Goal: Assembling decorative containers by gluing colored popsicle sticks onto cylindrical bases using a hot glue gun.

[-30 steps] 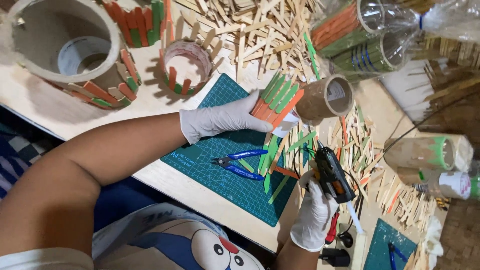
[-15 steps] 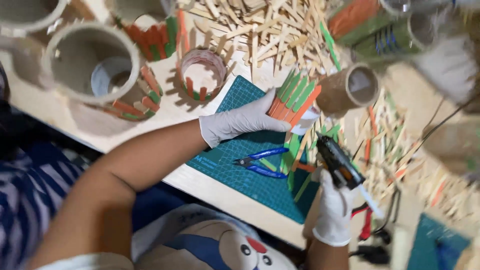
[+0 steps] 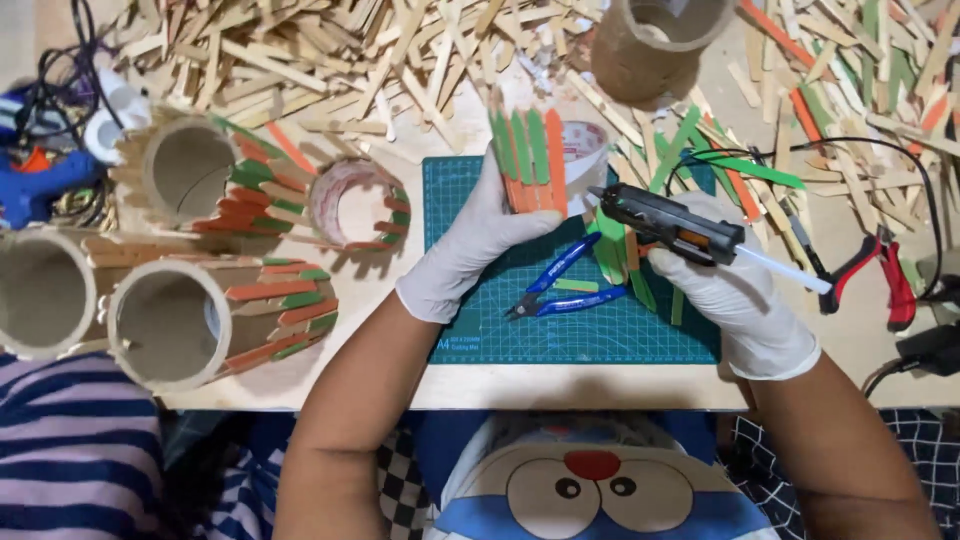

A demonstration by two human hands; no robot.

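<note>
My left hand [image 3: 470, 250], in a white glove, grips a tape roll [image 3: 580, 150] whose side is covered with green and orange craft sticks [image 3: 528, 160], held above a green cutting mat [image 3: 600, 330]. My right hand [image 3: 740, 300], also gloved, holds a black glue gun [image 3: 670, 225] with its nozzle pointing left at the sticks, a white glue stick jutting out behind. Blue cutters [image 3: 565, 290] lie on the mat below the roll.
Cardboard tubes [image 3: 170, 320] partly clad in coloured sticks lie at the left, with a smaller stick-clad ring [image 3: 355, 205]. A heap of plain sticks [image 3: 330, 50] fills the back. Another tube [image 3: 650, 45] stands behind. Red pliers [image 3: 880, 275] and cables lie right; a blue glue gun [image 3: 40, 185] far left.
The view has swung so the bench now runs level. The roll with sticks stays in my left hand, and the glue gun's nozzle has come close to it.
</note>
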